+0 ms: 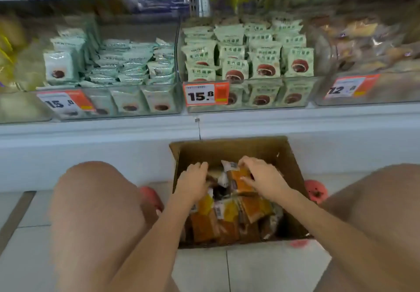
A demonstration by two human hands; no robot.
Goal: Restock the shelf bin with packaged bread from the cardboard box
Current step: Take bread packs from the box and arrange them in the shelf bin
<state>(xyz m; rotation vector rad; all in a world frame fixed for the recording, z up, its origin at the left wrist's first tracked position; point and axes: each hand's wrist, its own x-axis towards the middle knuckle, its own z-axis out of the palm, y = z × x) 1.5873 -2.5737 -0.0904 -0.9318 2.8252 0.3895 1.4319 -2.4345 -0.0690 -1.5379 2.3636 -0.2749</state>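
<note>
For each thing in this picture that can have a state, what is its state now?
cardboard box: open on the floor, holding bread packets
right hand: grips an orange bread packet in the box
left hand: among the packets; grip hidden
middle shelf bin: nearly full of green packets
left shelf bin: partly full, packets untidy
right shelf bin: holds clear-wrapped bread, blurred

Single head-worn view, looking forward and down

The wide-angle camera sits above the person's knees, close over the cardboard box point(236, 191) on the floor, facing the shelf bins point(250, 91) straight ahead; edges bend and blur. No second view.
</note>
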